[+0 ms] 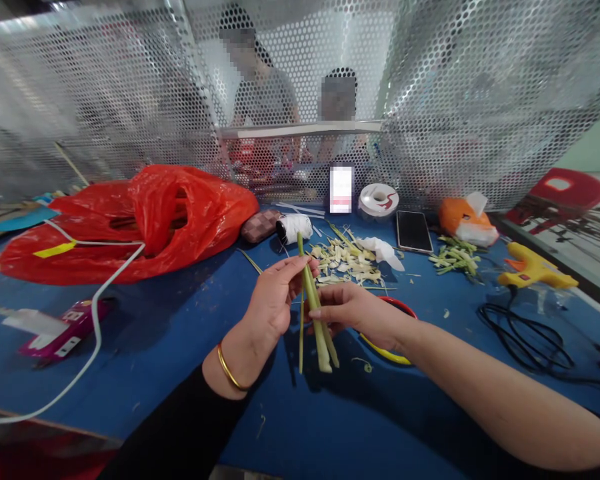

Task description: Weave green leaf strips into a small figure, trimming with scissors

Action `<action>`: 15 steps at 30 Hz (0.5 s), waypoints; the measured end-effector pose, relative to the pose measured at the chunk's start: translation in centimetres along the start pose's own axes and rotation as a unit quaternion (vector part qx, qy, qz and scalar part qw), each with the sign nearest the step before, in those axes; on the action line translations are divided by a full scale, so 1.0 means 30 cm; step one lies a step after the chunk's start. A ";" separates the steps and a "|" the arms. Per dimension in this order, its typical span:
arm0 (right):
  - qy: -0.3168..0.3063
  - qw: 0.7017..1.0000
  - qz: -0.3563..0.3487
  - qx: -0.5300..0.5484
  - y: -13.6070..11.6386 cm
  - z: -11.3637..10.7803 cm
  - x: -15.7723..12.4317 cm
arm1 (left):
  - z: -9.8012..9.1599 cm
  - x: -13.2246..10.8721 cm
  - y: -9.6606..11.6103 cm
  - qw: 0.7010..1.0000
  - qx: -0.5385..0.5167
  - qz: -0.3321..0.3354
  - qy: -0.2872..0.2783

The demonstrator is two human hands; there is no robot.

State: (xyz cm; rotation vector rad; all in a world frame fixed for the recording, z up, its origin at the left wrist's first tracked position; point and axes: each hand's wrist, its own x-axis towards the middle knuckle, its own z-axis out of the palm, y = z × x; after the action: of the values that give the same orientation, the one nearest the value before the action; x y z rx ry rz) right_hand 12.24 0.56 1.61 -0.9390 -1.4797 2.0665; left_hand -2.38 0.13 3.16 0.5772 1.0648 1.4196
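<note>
Pale green plant stalks [323, 343] hang between my two hands above the blue table, their wider cut ends pointing down toward me. My left hand [275, 293] pinches them near the thin upper tip, thumb on top. Lower down, the fingers of my right hand [347, 308] are closed round the same stalks. One thin strip [301, 333] dangles apart on the left side. Partly hidden under my right wrist lies a ring-shaped tool with red and yellow handles [397, 357]. Beyond my hands is a heap of cut stalk pieces [350, 257].
A red plastic bag [190, 227] fills the back left, near a power strip [70, 330] and white cable. A thread spool [295, 228], tape roll [379, 200], phone [414, 231], tissue pack [467, 220] and yellow glue gun [537, 267] stand around. Two people are behind the perforated screen [145, 100].
</note>
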 end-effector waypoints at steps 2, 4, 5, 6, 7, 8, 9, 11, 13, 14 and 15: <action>0.015 1.000 -0.009 -0.010 0.000 -0.004 0.005 | 0.003 -0.002 0.003 1.000 0.009 0.001 0.009; 0.035 0.999 -0.015 -0.024 -0.001 -0.007 0.010 | 0.006 -0.005 0.005 1.000 0.020 0.005 0.017; 0.042 0.998 -0.016 -0.032 -0.002 -0.008 0.012 | 0.007 -0.006 0.006 0.999 0.026 0.008 0.018; 0.047 0.998 -0.017 -0.039 -0.003 -0.009 0.013 | 0.008 -0.007 0.007 0.999 0.032 0.011 0.018; 0.047 0.998 -0.019 -0.047 -0.005 -0.011 0.013 | 0.009 -0.008 0.007 0.999 0.038 0.015 0.019; 0.046 0.997 -0.021 -0.055 -0.007 -0.012 0.013 | 0.009 -0.008 0.007 0.999 0.044 0.018 0.020; 0.046 0.997 -0.023 -0.062 -0.009 -0.013 0.013 | 0.009 -0.008 0.006 0.998 0.051 0.019 0.022; 0.047 0.996 -0.028 -0.072 -0.012 -0.015 0.011 | 0.008 -0.008 0.005 0.997 0.062 0.021 0.029; 0.052 0.995 -0.028 -0.076 -0.017 -0.015 0.009 | 0.006 -0.007 0.005 0.996 0.073 0.022 0.035; 0.056 0.995 -0.024 -0.073 -0.020 -0.014 0.008 | 0.005 -0.006 0.004 0.996 0.079 0.022 0.037; 0.059 0.996 -0.016 -0.068 -0.022 -0.014 0.007 | 0.005 -0.005 0.004 0.995 0.084 0.024 0.038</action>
State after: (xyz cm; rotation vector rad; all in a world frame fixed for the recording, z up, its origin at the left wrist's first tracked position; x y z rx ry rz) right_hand 12.37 1.19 2.10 -1.0636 -1.5768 1.8728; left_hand -2.30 0.04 3.37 0.6768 1.2468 1.4123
